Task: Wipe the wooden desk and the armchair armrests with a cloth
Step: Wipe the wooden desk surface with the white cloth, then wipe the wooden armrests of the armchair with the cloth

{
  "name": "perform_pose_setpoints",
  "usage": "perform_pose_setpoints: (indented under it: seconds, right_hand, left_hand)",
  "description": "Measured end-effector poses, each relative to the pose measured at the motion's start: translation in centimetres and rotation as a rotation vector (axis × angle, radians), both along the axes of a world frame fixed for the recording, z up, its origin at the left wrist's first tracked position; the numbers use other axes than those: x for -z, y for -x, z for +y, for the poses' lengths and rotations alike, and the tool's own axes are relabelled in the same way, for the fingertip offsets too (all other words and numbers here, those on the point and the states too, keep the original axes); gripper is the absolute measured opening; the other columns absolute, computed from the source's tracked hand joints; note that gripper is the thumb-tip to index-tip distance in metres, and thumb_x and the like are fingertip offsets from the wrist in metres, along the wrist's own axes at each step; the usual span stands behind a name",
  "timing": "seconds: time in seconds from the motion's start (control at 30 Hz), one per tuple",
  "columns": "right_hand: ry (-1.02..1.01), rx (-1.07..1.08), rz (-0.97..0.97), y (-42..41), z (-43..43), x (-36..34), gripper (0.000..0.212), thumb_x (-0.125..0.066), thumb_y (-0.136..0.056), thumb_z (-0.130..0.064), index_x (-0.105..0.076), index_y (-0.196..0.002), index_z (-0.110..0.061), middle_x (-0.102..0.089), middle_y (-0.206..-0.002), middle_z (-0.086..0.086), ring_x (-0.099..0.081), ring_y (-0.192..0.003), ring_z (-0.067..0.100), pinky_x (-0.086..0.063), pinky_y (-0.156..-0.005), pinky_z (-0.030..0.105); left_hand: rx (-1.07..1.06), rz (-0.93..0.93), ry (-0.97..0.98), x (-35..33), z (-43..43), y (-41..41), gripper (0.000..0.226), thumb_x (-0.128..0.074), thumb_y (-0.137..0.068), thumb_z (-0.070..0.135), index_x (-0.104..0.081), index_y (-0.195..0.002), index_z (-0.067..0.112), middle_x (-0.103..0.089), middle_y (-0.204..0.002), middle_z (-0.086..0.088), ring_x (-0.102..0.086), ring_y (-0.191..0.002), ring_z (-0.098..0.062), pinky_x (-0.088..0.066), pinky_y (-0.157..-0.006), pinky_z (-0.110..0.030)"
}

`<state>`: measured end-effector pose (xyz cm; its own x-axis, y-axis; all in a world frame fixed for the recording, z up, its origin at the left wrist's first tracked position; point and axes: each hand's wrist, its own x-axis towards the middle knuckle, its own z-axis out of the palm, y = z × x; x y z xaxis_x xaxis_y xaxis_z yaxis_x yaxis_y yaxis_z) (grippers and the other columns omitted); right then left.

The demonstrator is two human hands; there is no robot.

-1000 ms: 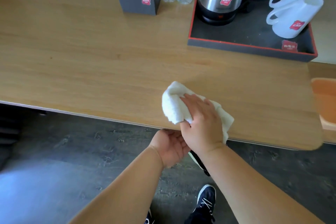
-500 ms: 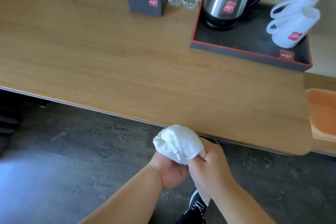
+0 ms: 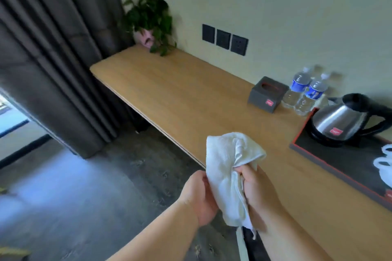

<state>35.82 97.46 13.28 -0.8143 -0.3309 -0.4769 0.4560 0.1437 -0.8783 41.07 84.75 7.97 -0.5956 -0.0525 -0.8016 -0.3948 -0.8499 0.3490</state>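
Holding the white cloth (image 3: 224, 167) off the counter (image 3: 180, 95), you have it raised over the counter's near edge, between your two hands. Your right hand (image 3: 257, 188) grips the cloth's right side, its fingers (image 3: 248, 170) curled tightly round a gathered fold, while the upper part of the cloth stands above the fist and a ragged tail hangs below it. Your left hand (image 3: 199, 195) curls against the cloth's left edge and holds it there, the fingertips hidden behind the fabric. The counter runs away from you along a pale wall. On it, well apart from the cloth, stand a grey tissue box (image 3: 267, 97), two water bottles (image 3: 297, 91) just beside it, and a dark tray (image 3: 331, 161) carrying a steel kettle (image 3: 341, 123) and white cups (image 3: 384, 165). A potted plant (image 3: 150, 21) stands at the counter's far end, next to a grey curtain (image 3: 53, 59). Three dark wall sockets (image 3: 224, 39) sit above the counter. The floor (image 3: 84, 197) below is dark grey.
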Motion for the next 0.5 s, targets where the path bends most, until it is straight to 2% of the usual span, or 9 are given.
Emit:
perform_pose_setpoints:
  seconds: [0.07, 0.13, 0.23, 0.3, 0.37, 0.4, 0.43, 0.47, 0.5]
  right_hand:
    - [0.054, -0.091, 0.028, -0.5, -3.9, -1.6, 0.038, -0.059, -0.089, -0.024, -0.066, -0.053, -0.03, -0.064, -0.056, -0.007, -0.065, -0.051, 0.009, -0.048, -0.043, 0.019]
    - [0.071, -0.175, 0.069, -1.7, -8.0, -3.6, 0.048, -0.056, -0.094, -0.019, -0.063, -0.048, -0.03, -0.061, -0.053, -0.008, -0.063, -0.048, 0.008, -0.047, -0.04, 0.018]
    - [0.075, -0.316, 0.125, -5.2, -14.7, -6.6, 0.044, -0.055, -0.095, -0.019, -0.061, -0.051, -0.025, -0.06, -0.055, -0.001, -0.064, -0.05, 0.013, -0.047, -0.04, 0.019]
    - [0.069, -0.382, 0.178, -8.0, -19.4, -7.8, 0.041, -0.054, -0.098, -0.017, -0.065, -0.059, -0.022, -0.064, -0.055, -0.001, -0.066, -0.049, 0.011, -0.047, -0.039, 0.018]
    - [0.048, -0.464, 0.199, -11.3, -24.4, -8.5, 0.029, -0.054, -0.102, -0.016, -0.069, -0.077, -0.014, -0.071, -0.059, 0.0, -0.071, -0.053, 0.01, -0.051, -0.043, 0.021]
    - [0.042, -0.514, 0.204, -13.2, -26.7, -8.8, 0.025, -0.054, -0.104, -0.015, -0.069, -0.084, -0.011, -0.074, -0.063, 0.002, -0.074, -0.061, 0.012, -0.055, -0.051, 0.026]
    - [0.032, -0.547, 0.2, -15.0, -29.0, -9.2, 0.024, -0.054, -0.105, -0.016, -0.069, -0.087, -0.011, -0.075, -0.067, 0.004, -0.076, -0.072, 0.014, -0.056, -0.062, 0.031]
    - [0.0, -0.572, 0.234, -16.6, -31.4, -9.0, 0.022, -0.055, -0.105, -0.016, -0.071, -0.09, -0.013, -0.076, -0.071, 0.003, -0.075, -0.08, 0.012, -0.052, -0.069, 0.032]
    - [-0.03, -0.614, 0.28, -18.4, -33.5, -9.2, 0.017, -0.059, -0.102, -0.018, -0.073, -0.093, -0.017, -0.077, -0.074, -0.001, -0.074, -0.081, 0.008, -0.048, -0.069, 0.03]
  left_hand:
    - [-0.127, 0.01, 0.026, -1.8, -3.3, -1.8, 0.029, -0.048, -0.084, 0.008, -0.076, -0.09, 0.003, -0.08, -0.095, -0.015, -0.079, -0.082, -0.034, -0.062, -0.071, -0.042]
    - [-0.237, 0.036, 0.038, -3.6, -6.9, -4.3, 0.029, -0.048, -0.086, 0.012, -0.073, -0.094, 0.002, -0.08, -0.098, -0.013, -0.079, -0.084, -0.034, -0.061, -0.079, -0.043]
    - [-0.392, 0.041, 0.064, -5.9, -12.6, -8.9, 0.042, -0.043, -0.091, 0.018, -0.074, -0.113, 0.0, -0.08, -0.111, -0.016, -0.078, -0.098, -0.035, -0.056, -0.098, -0.047]
    - [-0.477, 0.033, 0.107, -7.1, -16.4, -12.7, 0.048, -0.038, -0.094, 0.02, -0.074, -0.118, 0.001, -0.079, -0.113, -0.017, -0.077, -0.103, -0.035, -0.054, -0.102, -0.046]
    - [-0.547, 0.032, 0.149, -7.4, -20.4, -16.8, 0.052, -0.034, -0.095, 0.022, -0.075, -0.117, -0.002, -0.079, -0.111, -0.019, -0.076, -0.101, -0.035, -0.057, -0.097, -0.044]
    - [-0.582, 0.033, 0.147, -7.4, -22.3, -18.8, 0.051, -0.034, -0.095, 0.022, -0.077, -0.108, -0.004, -0.08, -0.103, -0.019, -0.077, -0.092, -0.034, -0.058, -0.089, -0.042]
    - [-0.612, 0.061, 0.131, -7.1, -24.5, -20.8, 0.049, -0.035, -0.096, 0.021, -0.077, -0.091, -0.004, -0.08, -0.089, -0.018, -0.077, -0.079, -0.032, -0.058, -0.078, -0.038]
    - [-0.661, 0.075, 0.099, -6.9, -26.7, -22.7, 0.047, -0.037, -0.096, 0.018, -0.072, -0.071, -0.001, -0.075, -0.073, -0.015, -0.073, -0.065, -0.03, -0.056, -0.069, -0.034]
    - [-0.726, 0.089, 0.137, -7.0, -28.3, -24.7, 0.045, -0.039, -0.096, 0.016, -0.063, -0.061, 0.002, -0.068, -0.065, -0.013, -0.068, -0.06, -0.029, -0.052, -0.067, -0.032]
